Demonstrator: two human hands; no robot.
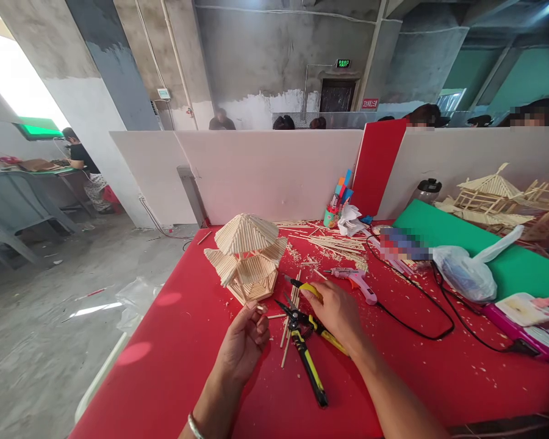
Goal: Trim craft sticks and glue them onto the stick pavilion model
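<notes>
Concrete wall (279,55) rose behind red desk (165,366). One stick pavilion (251,274) stood on desk, just beyond left hand (242,344). One pair of pliers (297,329) lay between two hands, handles spread. Right hand (338,308), back upward, closed around one yellow knife (310,289), tip pointing left. Left hand, palm partly upturned, fingers curled, pinched one short stick (260,308).
</notes>
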